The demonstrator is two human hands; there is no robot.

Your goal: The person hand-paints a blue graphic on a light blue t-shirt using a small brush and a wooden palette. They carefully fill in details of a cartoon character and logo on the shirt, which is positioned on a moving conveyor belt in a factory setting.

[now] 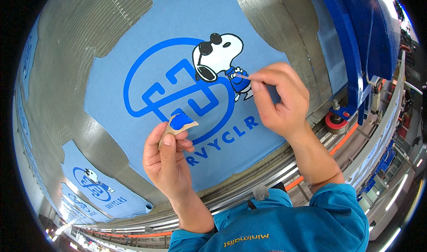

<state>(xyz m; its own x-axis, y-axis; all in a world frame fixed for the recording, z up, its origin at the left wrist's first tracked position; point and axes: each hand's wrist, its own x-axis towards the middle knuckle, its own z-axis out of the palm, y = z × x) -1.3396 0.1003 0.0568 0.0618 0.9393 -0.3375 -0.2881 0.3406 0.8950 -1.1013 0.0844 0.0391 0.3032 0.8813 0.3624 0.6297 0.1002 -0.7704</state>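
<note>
We pinch a thin stick [242, 76] in the right hand [278, 98] at centre; left hand [169, 156] grips a blue-smeared card [180, 123] over the printed blue shirt [133, 56]; blue press arm [351, 43] upper right.

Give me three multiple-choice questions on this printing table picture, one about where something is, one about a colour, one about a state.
1. Where does the tip of the thin stick touch?
A. the cartoon dog's blue top
B. the orange rail
C. the bare grey table

2. What colour is the paint on the card scrap?
A. red
B. blue
C. white

3. How is the left hand?
A. flat on the shirt
B. pinching the card scrap
C. empty

Answers: 1 A, the stick in the right hand ends on the dog print. 2 B, a blue smear covers it. 3 B, thumb and fingers grip it.
</note>
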